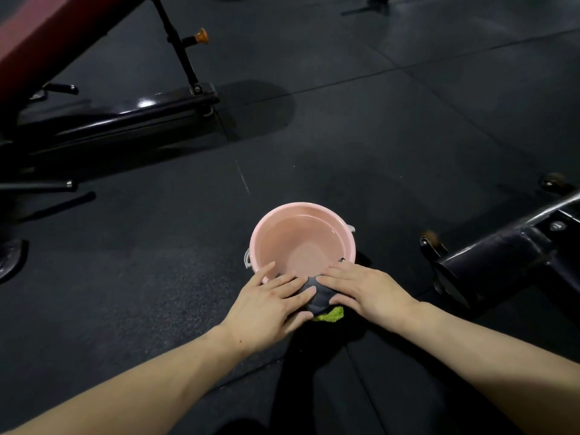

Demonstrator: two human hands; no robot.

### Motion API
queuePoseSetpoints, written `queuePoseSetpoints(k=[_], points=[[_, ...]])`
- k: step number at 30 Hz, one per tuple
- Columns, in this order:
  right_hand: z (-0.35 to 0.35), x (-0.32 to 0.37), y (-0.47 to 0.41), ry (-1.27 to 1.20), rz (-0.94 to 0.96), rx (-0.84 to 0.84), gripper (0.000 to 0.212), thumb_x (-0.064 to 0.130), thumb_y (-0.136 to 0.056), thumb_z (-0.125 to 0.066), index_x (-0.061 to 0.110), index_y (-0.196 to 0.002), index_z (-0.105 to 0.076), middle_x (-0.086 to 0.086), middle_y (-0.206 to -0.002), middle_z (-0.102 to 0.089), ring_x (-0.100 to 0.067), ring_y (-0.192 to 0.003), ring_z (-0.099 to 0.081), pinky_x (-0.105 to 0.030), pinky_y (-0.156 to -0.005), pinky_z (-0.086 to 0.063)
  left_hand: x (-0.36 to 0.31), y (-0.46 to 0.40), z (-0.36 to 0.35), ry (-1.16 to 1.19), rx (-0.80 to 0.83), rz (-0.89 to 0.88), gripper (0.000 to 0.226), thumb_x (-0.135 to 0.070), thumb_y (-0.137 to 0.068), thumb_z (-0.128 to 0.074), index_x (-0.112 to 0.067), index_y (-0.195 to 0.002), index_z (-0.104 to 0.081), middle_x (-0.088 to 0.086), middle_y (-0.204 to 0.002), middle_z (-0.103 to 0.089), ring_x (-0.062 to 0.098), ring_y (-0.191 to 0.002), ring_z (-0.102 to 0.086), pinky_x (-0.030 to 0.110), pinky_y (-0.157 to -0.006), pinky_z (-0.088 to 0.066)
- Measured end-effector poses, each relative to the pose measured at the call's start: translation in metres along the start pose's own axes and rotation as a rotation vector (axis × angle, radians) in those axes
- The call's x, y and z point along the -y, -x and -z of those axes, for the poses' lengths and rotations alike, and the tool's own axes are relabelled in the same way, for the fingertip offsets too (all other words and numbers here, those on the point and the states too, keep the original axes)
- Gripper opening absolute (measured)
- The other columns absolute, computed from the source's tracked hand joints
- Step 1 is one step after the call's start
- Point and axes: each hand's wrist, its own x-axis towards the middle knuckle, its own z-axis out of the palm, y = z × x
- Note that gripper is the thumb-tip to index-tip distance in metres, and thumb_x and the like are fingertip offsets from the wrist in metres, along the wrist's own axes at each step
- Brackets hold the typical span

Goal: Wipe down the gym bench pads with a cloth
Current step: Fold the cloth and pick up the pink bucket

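The cloth [317, 296], dark with a green underside, is held bunched at the near rim of the pink bucket [303, 243]. It is pinched between the left hand [270, 304] and the right hand [365, 288], fingers mostly straight. It should probably be wrung over the bucket until merely damp before being carried to the red bench pad [34, 42], far left of the bucket.

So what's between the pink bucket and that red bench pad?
Only bare dark floor and the bench's black frame separate bucket and red pad, per the head view.
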Motion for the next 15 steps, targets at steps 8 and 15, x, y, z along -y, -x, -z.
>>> queuePoseSetpoints(k=[8,15], points=[[-0.005,-0.002,0.008,0.046,0.079,-0.044,0.049,0.043,-0.097,-0.062,0.015,-0.137,-0.064,0.001,-0.142,-0.063,-0.016,-0.136,-0.054,-0.032,-0.115,-0.042,0.001,-0.001,-0.012,-0.013,-0.05,0.045,0.037,-0.041,-0.095,-0.069,-0.033,-0.131,-0.066,-0.01,-0.133,-0.068,0.013,-0.12,-0.065,0.037,-0.092,-0.039],[-0.001,-0.005,-0.007,-0.081,0.024,0.099,0.044,0.035,-0.099,-0.065,0.024,-0.14,-0.056,0.012,-0.136,-0.059,-0.012,-0.125,-0.054,-0.03,-0.105,-0.048,-0.003,-0.006,-0.011,-0.025,-0.068,0.043,0.042,-0.036,-0.088,-0.077,-0.03,-0.127,-0.062,-0.012,-0.121,-0.069,0.012,-0.104,-0.067,0.037,-0.082,-0.035]])
